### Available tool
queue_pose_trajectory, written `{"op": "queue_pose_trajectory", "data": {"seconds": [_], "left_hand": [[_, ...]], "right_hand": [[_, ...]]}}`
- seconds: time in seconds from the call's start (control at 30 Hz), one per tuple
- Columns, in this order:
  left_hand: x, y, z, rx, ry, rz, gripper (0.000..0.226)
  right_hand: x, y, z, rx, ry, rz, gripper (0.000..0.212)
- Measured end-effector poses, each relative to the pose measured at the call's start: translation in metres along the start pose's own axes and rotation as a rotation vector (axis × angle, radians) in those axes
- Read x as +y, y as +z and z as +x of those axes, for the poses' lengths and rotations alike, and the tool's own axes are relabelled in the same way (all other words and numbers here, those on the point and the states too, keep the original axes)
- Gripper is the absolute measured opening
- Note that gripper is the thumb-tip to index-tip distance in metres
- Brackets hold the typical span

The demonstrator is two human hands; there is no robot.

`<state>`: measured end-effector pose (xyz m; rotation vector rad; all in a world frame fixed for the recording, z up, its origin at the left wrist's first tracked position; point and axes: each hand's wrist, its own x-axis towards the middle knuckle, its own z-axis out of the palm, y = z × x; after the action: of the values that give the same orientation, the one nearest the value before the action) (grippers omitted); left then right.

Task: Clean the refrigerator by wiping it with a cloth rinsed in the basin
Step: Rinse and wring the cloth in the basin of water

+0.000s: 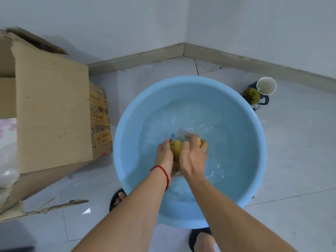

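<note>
Currently: rinsing step, refrigerator not in view; blue basin fills the centre of the frame, standing on the tiled floor, water inside ruffled around the hands. Yellow cloth sits bunched at lower centre of the basin, partly under water; left hand and right hand both curl round it, one on each side, so each grip is closed on the cloth with fingers wrapped, not flat. A red cord circles the left wrist.

Judgement on doing this well: knead and rub the cloth against itself under the surface; then lift it just above the water and twist the two ends in opposite directions; wring until it stops dripping, since a sodden cloth would leave streaks and puddles in the refrigerator; keep the hands low to limit splashing.

Surroundings: cardboard box at left of frame; white cup at upper right beside the basin.
</note>
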<state>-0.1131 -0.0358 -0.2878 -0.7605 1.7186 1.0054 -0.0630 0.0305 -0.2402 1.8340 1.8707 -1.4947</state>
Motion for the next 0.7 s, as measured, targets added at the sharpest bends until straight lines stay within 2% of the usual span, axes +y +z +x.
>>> {"op": "queue_pose_trajectory", "data": {"seconds": [0.07,0.13,0.2,0.33,0.4,0.47,0.53,0.57,0.63,0.7], "left_hand": [[0.013,0.005,-0.010,-0.046,-0.016,0.033,0.062],[0.027,0.005,-0.017,-0.076,0.006,0.087,0.055],[0.030,0.001,-0.018,-0.125,0.015,0.183,0.051],[0.024,-0.004,-0.029,-0.025,-0.089,0.216,0.059],[0.021,-0.005,-0.039,-0.004,-0.053,0.193,0.055],[0.021,-0.008,-0.050,-0.010,0.010,0.138,0.039],[0.024,-0.013,-0.050,0.061,0.041,0.030,0.013],[0.022,-0.013,-0.036,0.106,0.015,0.012,0.016],[0.019,-0.010,-0.013,0.092,-0.055,0.017,0.036],[0.006,0.001,0.017,-0.005,-0.097,-0.019,0.042]], "right_hand": [[-0.008,-0.003,-0.012,-0.040,0.079,0.233,0.037],[-0.017,-0.005,-0.020,-0.051,0.052,0.227,0.021],[-0.022,-0.002,-0.017,-0.057,0.001,0.127,0.027],[-0.014,0.002,0.010,0.013,-0.081,-0.192,0.042],[-0.011,0.000,0.024,0.025,-0.117,-0.351,0.041],[-0.007,-0.003,0.033,0.071,-0.175,-0.495,0.034],[-0.002,-0.008,0.035,0.167,-0.171,-0.665,0.035],[0.001,-0.009,0.034,0.202,-0.136,-0.705,0.038],[0.008,-0.004,0.022,0.162,-0.109,-0.582,0.046],[0.004,-0.004,0.004,0.029,-0.058,-0.156,0.054]]}}
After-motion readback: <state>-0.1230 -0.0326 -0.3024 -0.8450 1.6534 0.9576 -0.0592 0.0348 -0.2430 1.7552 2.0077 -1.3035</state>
